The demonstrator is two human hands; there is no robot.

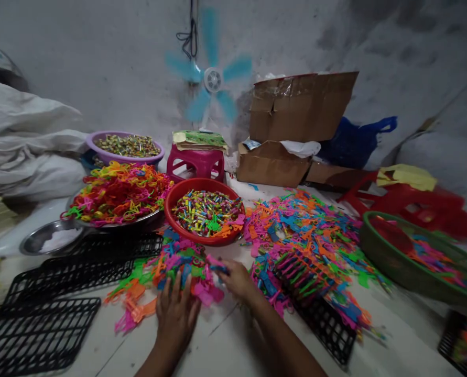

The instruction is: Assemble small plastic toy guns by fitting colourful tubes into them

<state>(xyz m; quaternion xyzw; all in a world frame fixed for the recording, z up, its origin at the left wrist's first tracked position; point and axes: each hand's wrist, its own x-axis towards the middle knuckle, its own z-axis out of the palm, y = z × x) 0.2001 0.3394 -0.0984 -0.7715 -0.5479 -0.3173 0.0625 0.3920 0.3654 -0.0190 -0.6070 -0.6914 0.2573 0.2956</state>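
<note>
Small plastic toy pieces (pixel 178 264), loose in a heap of pink, orange, blue and green on the pale floor, directly under and ahead of both hands. Right hand (pixel 238 280) closed in a pinch on one piece at the fingertips, pink with a dark blue part (pixel 219 267), held just above the heap's right edge. Left hand (pixel 176 314) flat, fingers spread, palm down on the near edge of the heap, touching pieces, holding nothing. Step in hand, by judgement: picking single pieces out of the heap. Next move likely calls for a place to seat the pinched piece; nearest black grid tray (pixel 319 314) just right of the right wrist, already carrying rows of pieces. Larger pile of same pieces (pixel 307 235) beyond that tray. Red bowl (pixel 174 201) of small coloured tubes just past the heap; metal dish (pixel 111 226) of coloured rings to its left. Empty black grid trays (pixel 40 324) left, well apart. Green basket (pixel 378 256) far right, blurred.
</note>
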